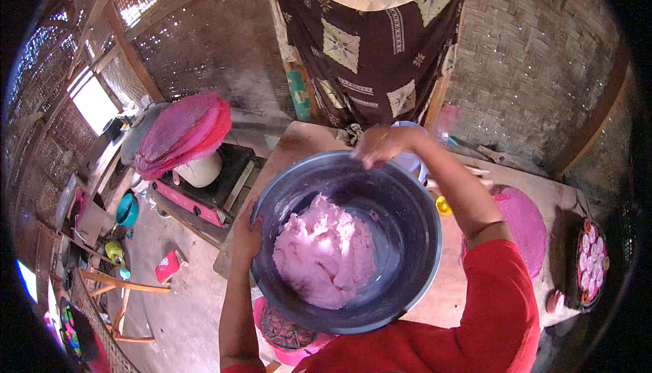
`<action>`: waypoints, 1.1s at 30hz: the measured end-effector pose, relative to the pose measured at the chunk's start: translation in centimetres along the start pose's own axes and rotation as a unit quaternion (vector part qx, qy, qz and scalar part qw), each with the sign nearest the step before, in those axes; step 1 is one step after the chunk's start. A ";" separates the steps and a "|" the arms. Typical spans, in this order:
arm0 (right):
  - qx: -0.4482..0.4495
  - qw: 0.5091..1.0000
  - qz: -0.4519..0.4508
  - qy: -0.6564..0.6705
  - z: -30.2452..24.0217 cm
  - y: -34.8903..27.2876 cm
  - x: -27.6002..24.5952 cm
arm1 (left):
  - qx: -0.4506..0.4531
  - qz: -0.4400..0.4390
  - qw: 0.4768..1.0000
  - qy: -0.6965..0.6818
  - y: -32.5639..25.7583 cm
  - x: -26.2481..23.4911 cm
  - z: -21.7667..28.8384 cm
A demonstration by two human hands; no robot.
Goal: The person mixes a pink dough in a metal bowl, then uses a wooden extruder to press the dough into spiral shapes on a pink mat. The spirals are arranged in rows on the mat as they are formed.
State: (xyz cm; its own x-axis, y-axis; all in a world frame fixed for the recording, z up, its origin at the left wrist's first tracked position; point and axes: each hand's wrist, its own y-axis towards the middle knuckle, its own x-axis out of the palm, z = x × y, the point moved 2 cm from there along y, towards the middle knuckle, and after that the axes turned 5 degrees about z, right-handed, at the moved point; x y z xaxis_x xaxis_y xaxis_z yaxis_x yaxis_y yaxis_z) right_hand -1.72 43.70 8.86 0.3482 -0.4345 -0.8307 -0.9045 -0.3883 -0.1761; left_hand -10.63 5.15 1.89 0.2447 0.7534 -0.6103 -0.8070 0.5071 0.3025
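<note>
With its grip curled on the basin (pixel 415 244) by the table's (pixel 274 159) left edge, the left hand (pixel 247 238) should brace against dough (pixel 324 256) drag; the blurred right hand's (pixel 380 146) grip is indiscernible.

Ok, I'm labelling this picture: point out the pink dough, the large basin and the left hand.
Pink dough (pixel 324 254): head view, on its middle.
Large basin (pixel 418 237): head view, bare inner wall.
Left hand (pixel 246 238): head view, its back.

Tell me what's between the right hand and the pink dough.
Head view: between the right hand and the pink dough, just the far inner wall of the blue-grey basin; no separate object shows there.
</note>
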 end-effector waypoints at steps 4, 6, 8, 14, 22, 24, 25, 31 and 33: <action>0.547 0.793 0.139 0.231 22.3 -1.8 0.6 | -0.035 -0.003 0.999 0.038 0.8 0.2 0.5; 0.534 0.832 0.152 0.002 28.2 -1.5 2.0 | -0.034 0.001 0.999 0.037 0.9 0.1 0.7; 0.522 0.842 0.130 -0.030 30.7 -1.3 3.9 | -0.064 -0.010 0.997 0.032 0.8 0.0 0.6; 0.451 0.718 0.044 0.529 26.4 -2.8 2.1 | -0.059 0.000 0.997 0.043 0.4 -0.1 0.4; 0.170 0.918 -0.008 0.358 1.2 1.2 0.4 | 0.010 0.028 0.999 0.023 0.4 0.0 0.3; 0.208 0.839 -0.044 0.500 -5.2 3.7 5.3 | 0.007 0.026 0.999 0.026 0.3 0.0 0.2; 0.206 0.848 -0.049 0.485 -7.7 4.8 8.6 | -0.010 0.021 1.000 0.013 0.3 0.0 0.1; 0.174 0.983 0.042 0.050 -2.9 6.8 11.4 | -0.080 -0.004 0.997 -0.010 0.1 -0.1 0.2; 0.348 0.911 0.075 0.211 1.0 6.8 12.6 | -0.078 0.000 0.997 -0.023 0.2 0.0 0.1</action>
State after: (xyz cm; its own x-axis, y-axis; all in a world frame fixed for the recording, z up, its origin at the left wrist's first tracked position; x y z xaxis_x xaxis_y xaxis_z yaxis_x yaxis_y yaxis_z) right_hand -3.77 36.42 -3.33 0.1384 -0.7703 -0.6225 -0.8358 0.2463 -0.4907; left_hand -10.79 5.31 2.02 0.2658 0.7733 -0.5756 -0.8800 0.4384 0.1825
